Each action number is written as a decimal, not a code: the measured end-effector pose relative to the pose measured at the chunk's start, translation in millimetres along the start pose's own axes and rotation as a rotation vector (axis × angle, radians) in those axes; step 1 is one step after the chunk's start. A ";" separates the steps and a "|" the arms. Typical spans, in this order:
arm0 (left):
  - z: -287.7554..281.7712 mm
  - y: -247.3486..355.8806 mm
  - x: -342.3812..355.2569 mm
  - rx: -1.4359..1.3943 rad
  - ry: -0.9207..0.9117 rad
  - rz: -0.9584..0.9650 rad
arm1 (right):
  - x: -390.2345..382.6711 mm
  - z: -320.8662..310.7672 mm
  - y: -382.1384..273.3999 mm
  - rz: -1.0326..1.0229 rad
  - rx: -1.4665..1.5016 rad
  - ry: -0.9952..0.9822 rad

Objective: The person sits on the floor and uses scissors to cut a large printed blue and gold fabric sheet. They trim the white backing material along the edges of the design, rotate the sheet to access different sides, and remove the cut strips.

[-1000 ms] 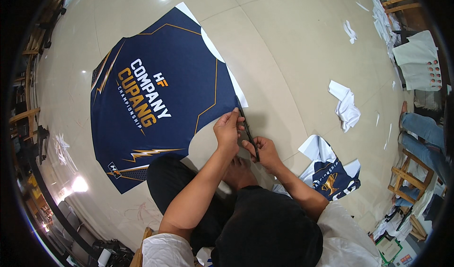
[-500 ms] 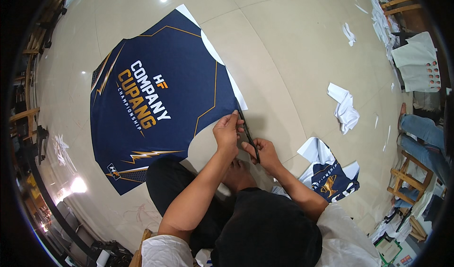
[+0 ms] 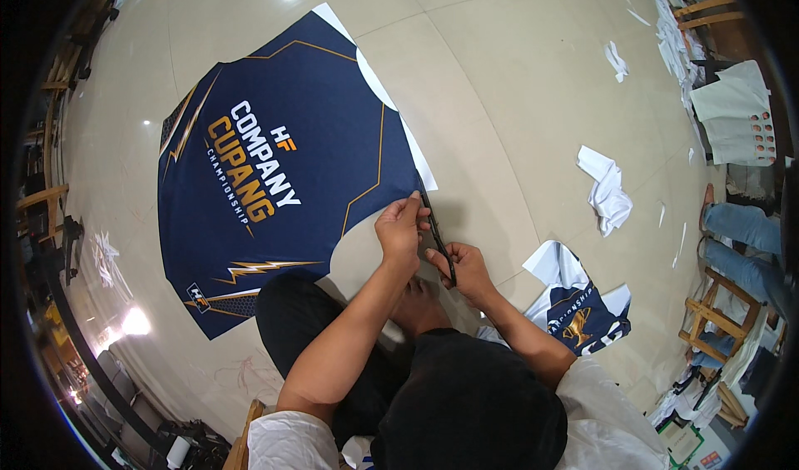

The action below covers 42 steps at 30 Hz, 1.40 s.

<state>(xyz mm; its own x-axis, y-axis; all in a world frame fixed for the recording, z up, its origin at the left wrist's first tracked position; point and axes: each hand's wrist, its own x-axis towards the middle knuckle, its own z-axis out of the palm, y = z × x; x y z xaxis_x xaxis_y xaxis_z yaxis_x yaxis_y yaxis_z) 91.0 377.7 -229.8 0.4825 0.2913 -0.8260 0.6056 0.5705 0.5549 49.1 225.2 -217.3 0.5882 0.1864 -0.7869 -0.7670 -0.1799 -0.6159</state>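
Observation:
A large navy jersey panel (image 3: 333, 141) with white and gold print lies spread on the floor in front of me. White edging (image 3: 419, 158) runs along its right side. My left hand (image 3: 399, 233) is closed at the panel's lower right corner, pinching the cloth between thumb and fingers. In my right hand (image 3: 464, 268) is a pair of dark scissors (image 3: 434, 225), blades pointing up and away along the white edging. The tips reach the cloth just beside my left fingers. How far the blades are apart cannot be made out.
A crumpled printed cloth piece (image 3: 574, 308) lies to the right, with a white scrap (image 3: 607, 191) beyond it. More scraps lie on the tiled floor (image 3: 474, 96). Another person's jeans-clad legs (image 3: 741, 229) and a wooden stool (image 3: 722, 312) are at the far right.
Very little differs. The panel and its white edging have shifted slightly in view; both hands keep nearly the same place, with the scissors at the same corner.

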 end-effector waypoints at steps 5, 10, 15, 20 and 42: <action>-1.6 -1.5 1.1 0.012 -0.017 0.000 | -1.3 -1.0 2.7 0.002 -0.003 -0.001; -2.7 -2.8 2.5 0.010 -0.022 0.005 | 2.1 -0.8 -0.7 -0.029 -0.073 0.008; -2.6 -4.5 4.2 -0.046 -0.010 0.020 | 7.7 4.6 -8.6 -0.040 -0.026 0.009; -1.5 -2.2 3.4 -0.061 0.002 -0.004 | 13.5 3.8 -8.6 -0.035 -0.030 0.005; -6.5 -4.1 7.0 -0.060 -0.007 0.016 | 14.5 7.3 -17.9 -0.032 -0.049 0.005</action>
<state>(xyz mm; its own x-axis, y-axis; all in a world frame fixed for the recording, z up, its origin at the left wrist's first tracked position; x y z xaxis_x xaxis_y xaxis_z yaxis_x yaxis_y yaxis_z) 87.8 382.4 -238.5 0.4962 0.2959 -0.8162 0.5587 0.6108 0.5610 69.5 238.2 -217.4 0.6139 0.1877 -0.7668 -0.7342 -0.2210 -0.6419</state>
